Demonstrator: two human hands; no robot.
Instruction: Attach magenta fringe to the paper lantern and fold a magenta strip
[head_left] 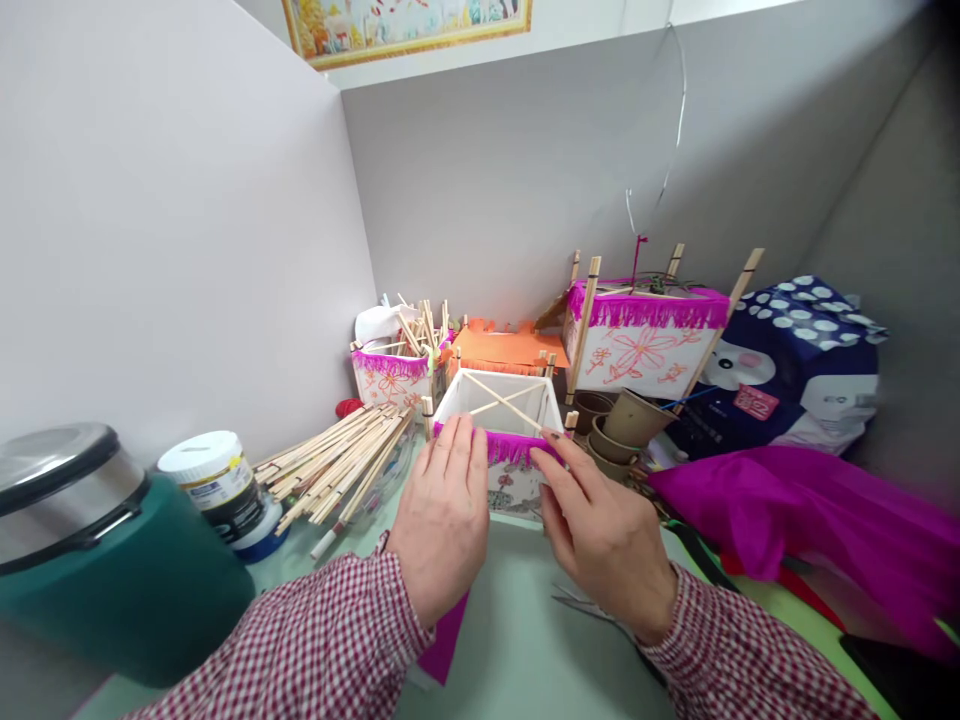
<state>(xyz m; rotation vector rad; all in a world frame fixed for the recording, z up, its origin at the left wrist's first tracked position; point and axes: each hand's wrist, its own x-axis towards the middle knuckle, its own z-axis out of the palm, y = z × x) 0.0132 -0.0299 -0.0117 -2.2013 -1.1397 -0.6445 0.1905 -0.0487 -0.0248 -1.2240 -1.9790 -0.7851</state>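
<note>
Currently: white drawn-on box (516,492) with magenta fringe (507,446), just ahead of left hand (444,510) and right hand (606,515).
Left flat, fingers straight, together at fringe's left; right half-curled at fringe's right, grip impossible to tell. Best pressed evenly, sparing crossed sticks (500,400). Scissors (583,604) partly under right wrist.
</note>
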